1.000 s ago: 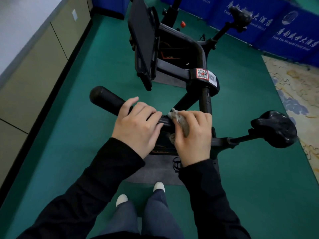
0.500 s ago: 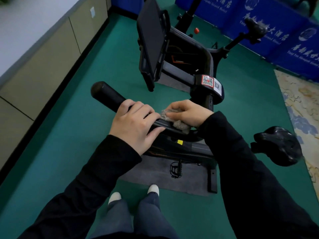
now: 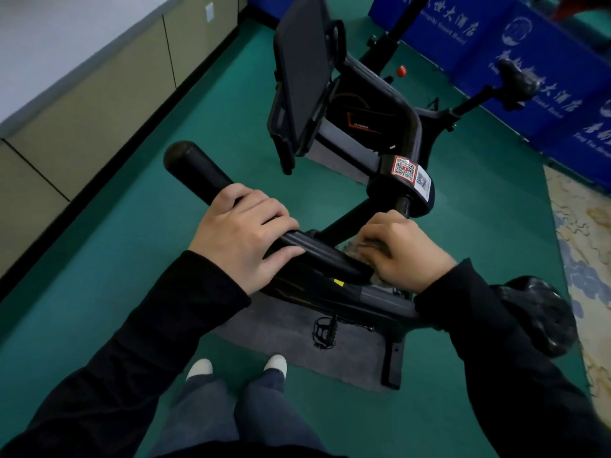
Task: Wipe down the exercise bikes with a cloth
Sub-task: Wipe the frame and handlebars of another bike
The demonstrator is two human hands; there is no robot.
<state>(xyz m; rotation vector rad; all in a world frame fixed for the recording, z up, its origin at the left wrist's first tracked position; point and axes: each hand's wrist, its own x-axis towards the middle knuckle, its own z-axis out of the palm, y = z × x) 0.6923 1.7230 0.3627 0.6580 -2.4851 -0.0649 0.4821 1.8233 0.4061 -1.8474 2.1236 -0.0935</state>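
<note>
A black exercise bike [image 3: 401, 133] stands in front of me on green floor. Its left handlebar grip [image 3: 195, 168] points up and left. My left hand [image 3: 244, 239] is wrapped around that bar just below the grip. My right hand [image 3: 400, 249] presses a small grey cloth [image 3: 355, 251] against the bar near the stem; most of the cloth is hidden under the fingers. The right handlebar end [image 3: 542, 312] juts out past my right sleeve. A dark tablet screen [image 3: 305, 71] stands above the bars.
A grey mat [image 3: 281, 332] lies under the bike with a pedal [image 3: 324, 332] above it. A cabinet wall [image 3: 82, 104] runs along the left. Blue banners [image 3: 515, 44] line the back right, with a second bike's handlebar [image 3: 515, 84] before them. A patterned carpet [image 3: 585, 233] borders the right.
My right hand with the cloth has slid along the bar toward the stem and turned over it. My left hand keeps its hold on the bar. My head view has shifted closer.
</note>
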